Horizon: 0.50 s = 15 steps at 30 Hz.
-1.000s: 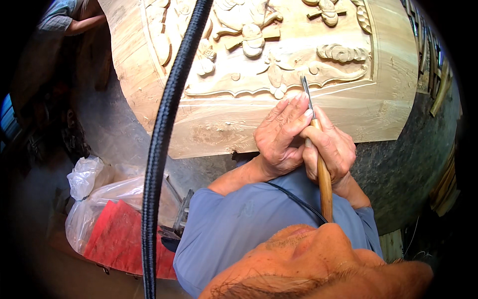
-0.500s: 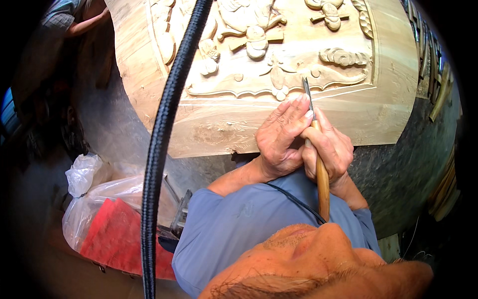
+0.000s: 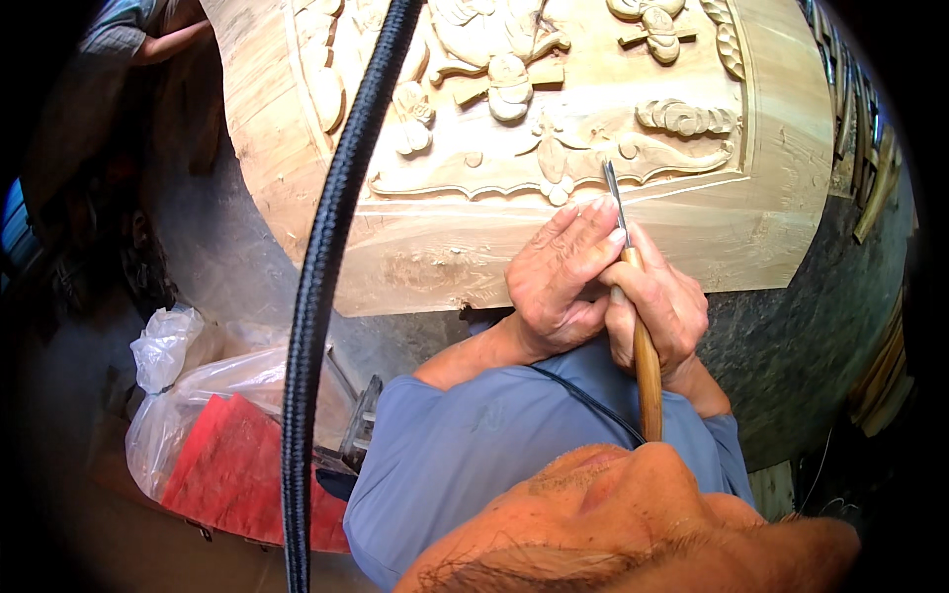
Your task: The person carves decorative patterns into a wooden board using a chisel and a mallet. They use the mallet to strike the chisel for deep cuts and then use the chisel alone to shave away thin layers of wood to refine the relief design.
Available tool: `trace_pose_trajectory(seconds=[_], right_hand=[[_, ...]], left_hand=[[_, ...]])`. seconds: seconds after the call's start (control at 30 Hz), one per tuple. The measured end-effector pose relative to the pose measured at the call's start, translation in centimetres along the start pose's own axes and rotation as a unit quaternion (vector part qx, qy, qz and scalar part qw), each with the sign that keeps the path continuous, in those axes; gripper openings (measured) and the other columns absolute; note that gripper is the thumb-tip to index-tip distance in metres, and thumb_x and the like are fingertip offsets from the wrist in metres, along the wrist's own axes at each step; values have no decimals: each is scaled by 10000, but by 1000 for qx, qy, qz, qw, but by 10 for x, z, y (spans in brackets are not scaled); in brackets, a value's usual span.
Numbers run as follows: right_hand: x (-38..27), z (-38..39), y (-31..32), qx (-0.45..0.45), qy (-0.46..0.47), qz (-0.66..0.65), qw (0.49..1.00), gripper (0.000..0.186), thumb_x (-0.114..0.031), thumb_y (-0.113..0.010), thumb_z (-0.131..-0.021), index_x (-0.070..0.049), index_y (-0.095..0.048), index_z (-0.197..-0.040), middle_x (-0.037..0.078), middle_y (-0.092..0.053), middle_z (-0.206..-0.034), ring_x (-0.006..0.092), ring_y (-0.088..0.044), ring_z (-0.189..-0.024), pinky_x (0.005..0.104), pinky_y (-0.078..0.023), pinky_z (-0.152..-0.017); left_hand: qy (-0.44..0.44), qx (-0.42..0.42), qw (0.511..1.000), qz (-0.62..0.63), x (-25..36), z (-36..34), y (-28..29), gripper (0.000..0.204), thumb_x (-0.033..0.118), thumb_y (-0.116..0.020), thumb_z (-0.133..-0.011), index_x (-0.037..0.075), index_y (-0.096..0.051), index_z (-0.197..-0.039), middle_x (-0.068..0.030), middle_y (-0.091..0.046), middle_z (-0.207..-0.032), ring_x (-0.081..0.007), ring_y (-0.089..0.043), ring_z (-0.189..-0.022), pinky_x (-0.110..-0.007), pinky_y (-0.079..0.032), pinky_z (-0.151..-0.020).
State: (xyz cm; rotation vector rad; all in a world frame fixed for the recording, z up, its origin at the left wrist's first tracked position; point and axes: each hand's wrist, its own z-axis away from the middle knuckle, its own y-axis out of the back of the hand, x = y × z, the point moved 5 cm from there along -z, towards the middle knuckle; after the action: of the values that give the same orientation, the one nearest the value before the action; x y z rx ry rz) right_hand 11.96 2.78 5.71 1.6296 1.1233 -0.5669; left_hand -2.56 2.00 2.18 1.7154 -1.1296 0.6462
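Head view — chisel (image 3: 647, 364) points forward, angled slightly left — tip contact unclear.

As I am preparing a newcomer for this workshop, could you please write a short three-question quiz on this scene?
1. Which hand wraps round the wooden tool handle?
2. True or false: the black braided cable passes in front of the carved panel in this view.
3. Fill the gap: the metal blade points ____ from the blue shirt.

Key: 1. The right hand. 2. True. 3. Away.
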Motion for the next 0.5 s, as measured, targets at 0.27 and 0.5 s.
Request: trace_pose_trajectory(seconds=[0.27, 0.5], right_hand=[[3, 3, -1, 1, 3, 4, 1000, 223, 0, -755, -815, 16, -774, -1037, 416, -750, -1165, 395, -825, -836, 398, -657, -717], [1, -2, -2, 5, 10, 10, 1000, 216, -2, -740, -818, 17, -774, -1030, 413, -751, -1156, 390, -823, -827, 399, -655, -712]], left_hand=[[1, 3, 1000, -2, 0, 2, -1, 390, 57, -822, -863, -6, -776, -1245, -258, -784, -1338, -369, -780, -1257, -496, -558, -1155], [-3, -8, 1000, -8, -3, 0, 0, 425, 257, -861, -964, -37, -762, -1255, -305, -776, -1319, -381, -767, -1286, -523, -552, -1152]])
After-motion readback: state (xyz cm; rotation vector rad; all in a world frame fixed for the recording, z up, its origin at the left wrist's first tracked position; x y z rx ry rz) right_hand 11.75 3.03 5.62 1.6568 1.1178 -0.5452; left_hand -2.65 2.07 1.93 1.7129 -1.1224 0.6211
